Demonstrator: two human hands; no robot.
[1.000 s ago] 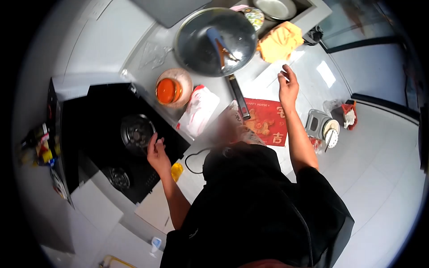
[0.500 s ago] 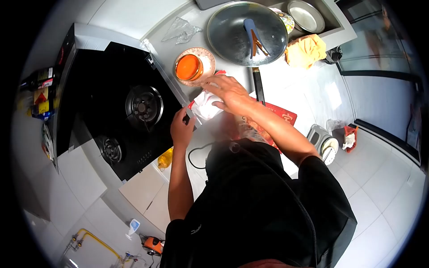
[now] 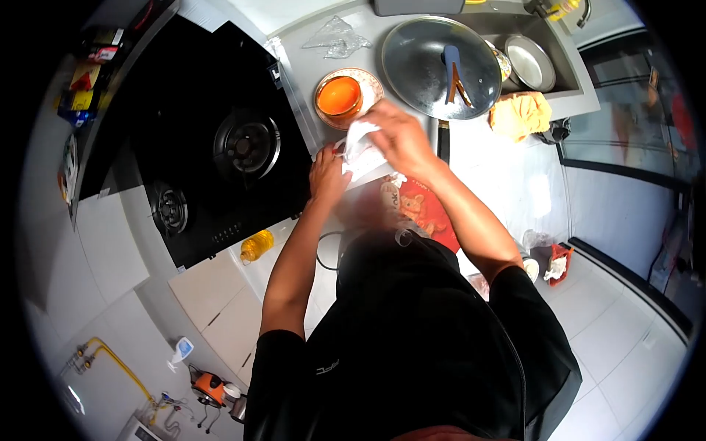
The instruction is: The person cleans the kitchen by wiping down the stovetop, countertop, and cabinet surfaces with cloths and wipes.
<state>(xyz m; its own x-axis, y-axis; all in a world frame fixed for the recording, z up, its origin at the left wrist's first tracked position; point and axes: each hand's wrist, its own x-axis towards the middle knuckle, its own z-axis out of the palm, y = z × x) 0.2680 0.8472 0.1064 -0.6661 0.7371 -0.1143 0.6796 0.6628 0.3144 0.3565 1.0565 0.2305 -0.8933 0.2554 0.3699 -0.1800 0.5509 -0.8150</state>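
A white soft pack of tissues lies at the counter's edge, between my two hands. My left hand is closed on its left side, with the fingertips partly hidden. Slightly blurred, my right hand pinches a white tissue that rises from the pack. Just beyond my hands, an orange bowl rests on a patterned plate. Close to my right hand is the dark handle of a pan under a glass lid.
A black gas hob fills the left side. Crumpled clear plastic lies on the counter. A sink holding a metal bowl and a yellow cloth are at the right. Below stand an oil bottle and a red mat.
My left hand has moved onto the pack's side. My right hand has lifted off the top with a tissue pinched in it. The camera view has shifted.
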